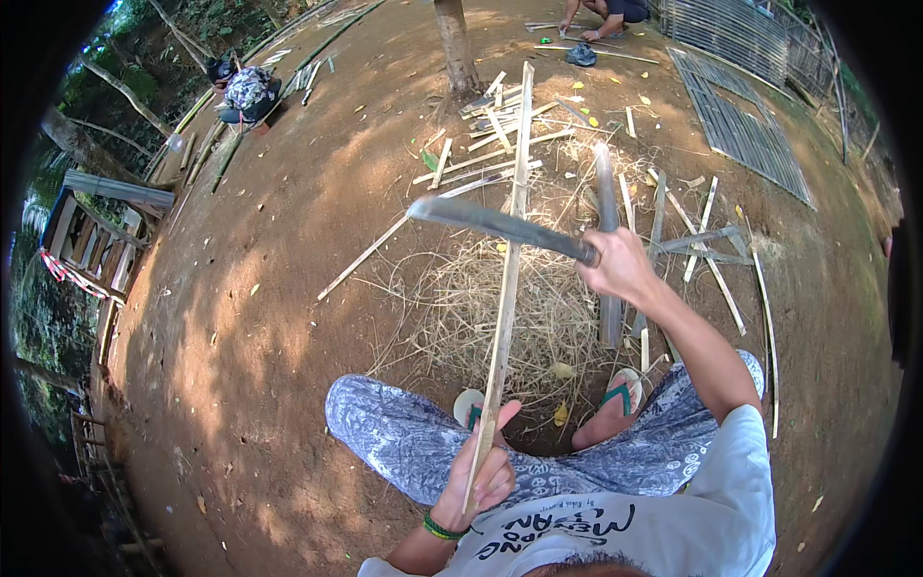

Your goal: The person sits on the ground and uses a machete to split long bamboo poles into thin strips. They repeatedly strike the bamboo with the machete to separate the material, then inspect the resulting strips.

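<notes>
My left hand (486,473), low in front of my shirt, grips the near end of a long pale bamboo strip (508,317). The strip runs away from me, its far end beyond the shavings. In my right hand (620,264) is the handle of a machete (481,221). Its dark, slightly blurred blade points left and crosses over the middle of the strip; whether they touch I cannot tell. Below my right hand is a dark bamboo piece (610,322), partly hidden by that hand. Thin curled bamboo shavings (437,313) are heaped on the ground between my knees and the tree.
Loose bamboo strips (495,135) lie by a tree trunk (455,48), with more (716,274) at the right. A slatted bamboo panel (750,125) rests farther right. Two other people crouch far off, one at the left (252,91), one at the top (615,14). My sandalled feet (606,418) flank the shavings' near edge.
</notes>
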A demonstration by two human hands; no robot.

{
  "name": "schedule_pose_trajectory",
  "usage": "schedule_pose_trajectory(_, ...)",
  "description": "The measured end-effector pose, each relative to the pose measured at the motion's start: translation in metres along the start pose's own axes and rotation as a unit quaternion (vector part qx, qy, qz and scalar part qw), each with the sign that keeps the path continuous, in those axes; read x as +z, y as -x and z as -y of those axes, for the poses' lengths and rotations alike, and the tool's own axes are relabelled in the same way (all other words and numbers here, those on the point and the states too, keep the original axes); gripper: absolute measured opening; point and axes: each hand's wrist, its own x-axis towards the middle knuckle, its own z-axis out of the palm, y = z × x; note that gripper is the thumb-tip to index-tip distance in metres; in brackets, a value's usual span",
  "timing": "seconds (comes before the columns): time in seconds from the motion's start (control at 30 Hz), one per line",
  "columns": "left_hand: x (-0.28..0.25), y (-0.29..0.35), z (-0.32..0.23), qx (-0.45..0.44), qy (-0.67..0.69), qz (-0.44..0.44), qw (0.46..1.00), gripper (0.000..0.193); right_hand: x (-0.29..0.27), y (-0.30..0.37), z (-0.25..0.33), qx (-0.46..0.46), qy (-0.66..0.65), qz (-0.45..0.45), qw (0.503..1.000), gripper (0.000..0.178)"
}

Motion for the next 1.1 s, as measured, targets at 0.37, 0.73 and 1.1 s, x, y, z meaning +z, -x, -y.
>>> schedule_pose_trajectory(0.37, -0.011, 0.006, -0.002, -0.008, 0.01, 0.014, 1.0, 0.058, 0.009, 0.013, 0.003, -0.039, -0.023, 0.017, 0.999, 0.015)
schedule_pose_trajectory(0.73, -0.019, 0.011, -0.005, 0.001, 0.042, 0.039, 0.998, 0.055, 0.02, 0.004, -0.009, -0.205, 0.025, -0.051, 0.977, 0.014)
schedule_pose_trajectory(1.1, -0.021, 0.036, -0.006, -0.031, 0.017, 0.065, 0.997, 0.056, -0.001, -0.021, -0.039, -0.045, -0.007, -0.054, 0.997, 0.013)
